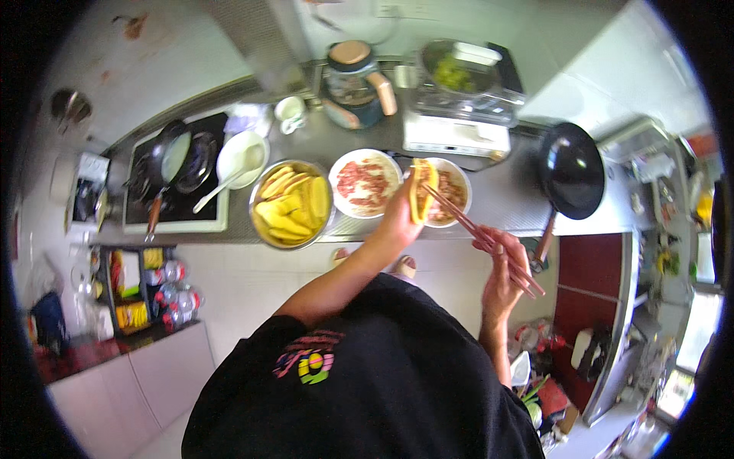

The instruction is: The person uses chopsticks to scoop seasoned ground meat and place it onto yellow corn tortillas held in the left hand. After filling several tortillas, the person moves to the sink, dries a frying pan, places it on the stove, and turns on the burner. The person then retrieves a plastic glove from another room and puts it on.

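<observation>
Yellow wrapper sits folded in your left hand, held over the filling bowl on the desk. Your right hand grips chopsticks, tips at the wrapper. Keep the wrapper cupped and level; steady the sticks. Left arm reaches forward, right elbow bent.

On the steel counter stand a metal bowl of yellow pieces and a plate of red meat. At the far right sits a black wok. The stove carries 1 dark pan — beside it, a white bowl with a spoon.
</observation>
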A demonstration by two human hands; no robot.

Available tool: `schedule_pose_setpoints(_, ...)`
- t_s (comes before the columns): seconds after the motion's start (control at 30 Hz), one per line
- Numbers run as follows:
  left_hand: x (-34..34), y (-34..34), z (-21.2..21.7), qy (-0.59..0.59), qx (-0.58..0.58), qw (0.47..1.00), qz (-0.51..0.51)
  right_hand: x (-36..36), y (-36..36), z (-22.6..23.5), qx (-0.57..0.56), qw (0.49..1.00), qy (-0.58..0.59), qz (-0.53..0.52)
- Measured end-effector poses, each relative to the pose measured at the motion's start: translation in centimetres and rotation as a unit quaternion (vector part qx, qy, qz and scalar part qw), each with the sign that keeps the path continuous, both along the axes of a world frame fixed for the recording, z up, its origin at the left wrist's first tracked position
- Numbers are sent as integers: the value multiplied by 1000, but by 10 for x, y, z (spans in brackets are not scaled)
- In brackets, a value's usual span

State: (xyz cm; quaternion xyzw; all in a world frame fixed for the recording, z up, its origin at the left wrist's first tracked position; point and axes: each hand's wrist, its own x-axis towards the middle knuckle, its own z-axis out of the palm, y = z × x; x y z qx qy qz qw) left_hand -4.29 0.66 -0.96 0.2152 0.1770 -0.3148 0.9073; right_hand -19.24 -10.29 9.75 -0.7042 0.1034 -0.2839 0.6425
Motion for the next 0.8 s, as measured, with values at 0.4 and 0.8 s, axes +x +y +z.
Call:
schedule_pose_setpoints(0.4,27,132,-44,-74,182,971,135,23,11,-6,91,995,51,7)
schedule_pose_setpoints(0.8,64,195,-122,-141,519,836,103,44,35,-3,127,987,51,82)
